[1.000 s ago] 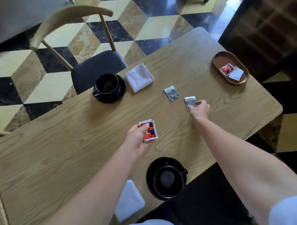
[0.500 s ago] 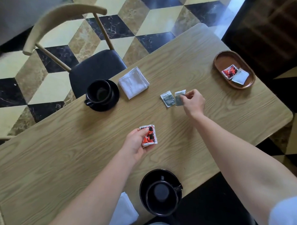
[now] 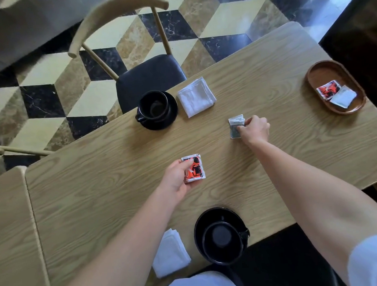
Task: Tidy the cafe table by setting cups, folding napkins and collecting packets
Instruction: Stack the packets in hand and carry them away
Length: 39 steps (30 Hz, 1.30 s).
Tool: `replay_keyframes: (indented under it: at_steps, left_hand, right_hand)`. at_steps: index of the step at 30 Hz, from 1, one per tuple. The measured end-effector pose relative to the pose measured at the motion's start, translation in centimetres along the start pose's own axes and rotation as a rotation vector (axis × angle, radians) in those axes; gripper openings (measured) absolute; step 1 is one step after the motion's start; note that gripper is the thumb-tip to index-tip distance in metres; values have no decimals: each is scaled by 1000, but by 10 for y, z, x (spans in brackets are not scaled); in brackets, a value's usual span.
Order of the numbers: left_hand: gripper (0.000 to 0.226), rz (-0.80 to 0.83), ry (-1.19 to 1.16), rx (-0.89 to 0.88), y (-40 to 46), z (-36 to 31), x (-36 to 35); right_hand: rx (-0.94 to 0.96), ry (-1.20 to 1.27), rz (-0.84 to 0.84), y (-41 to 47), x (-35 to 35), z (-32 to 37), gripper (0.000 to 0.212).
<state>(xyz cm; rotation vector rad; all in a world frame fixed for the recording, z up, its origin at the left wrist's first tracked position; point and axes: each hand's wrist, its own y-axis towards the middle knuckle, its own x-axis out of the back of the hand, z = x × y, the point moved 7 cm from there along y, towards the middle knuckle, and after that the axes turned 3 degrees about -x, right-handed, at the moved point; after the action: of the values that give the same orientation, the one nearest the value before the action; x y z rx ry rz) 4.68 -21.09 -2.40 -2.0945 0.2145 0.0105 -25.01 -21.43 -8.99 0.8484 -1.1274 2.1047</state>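
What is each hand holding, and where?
Left hand grips the red packet by its left edge; right hand pinches the grey packets at their right edge.

A light wooden table carries everything, with a black cup on its saucer at the near edge. Just left of that cup lies a folded white napkin; far beyond it stand a second black cup and saucer beside another folded napkin, and well off to its far right an oval wooden tray
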Motion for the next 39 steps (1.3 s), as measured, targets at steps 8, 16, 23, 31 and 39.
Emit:
replay_keyframes:
  at_steps: [8, 16, 23, 31, 39]
  left_hand:
    - [8, 51, -109, -77, -43, -1, 22]
    - [22, 273, 39, -192, -130, 32, 50]
    - [26, 505, 125, -92, -207, 113, 86]
    - [21, 715, 275, -26, -278, 198, 103]
    - [37, 1075, 218, 299, -356, 283, 57]
  right_hand:
    - [-108, 995, 388, -148, 6, 9, 27]
    - [45, 943, 403, -343, 14, -25, 18]
    - [29, 762, 153, -471, 7, -88, 22]
    - [144, 558, -122, -583, 26, -148, 35]
    - [265, 392, -210, -651, 64, -219, 90]
